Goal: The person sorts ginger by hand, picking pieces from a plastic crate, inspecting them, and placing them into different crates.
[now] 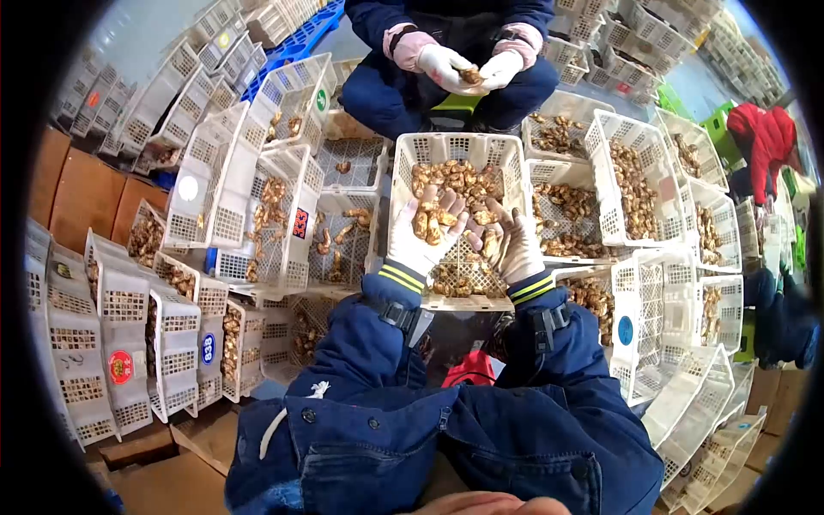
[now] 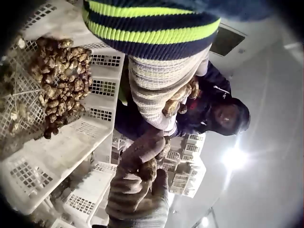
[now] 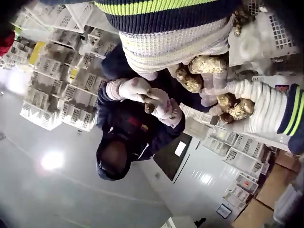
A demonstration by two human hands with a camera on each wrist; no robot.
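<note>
A white mesh crate in front of me holds many brown, cream-patched mushrooms. My left hand, in a white knit glove with grey fingertips, lies palm up over it. Several mushrooms rest on that palm, with the fingers stretched out beyond them. Close on its right, my gloved right hand grips mushrooms between thumb and curled fingers. In the left wrist view, a mushroom shows between its thumb and fingers.
Opposite me a seated person in dark blue with white gloves holds a mushroom. Crates of mushrooms stand close on both sides, such as the left crate and right crate. Cardboard boxes stand at the far left.
</note>
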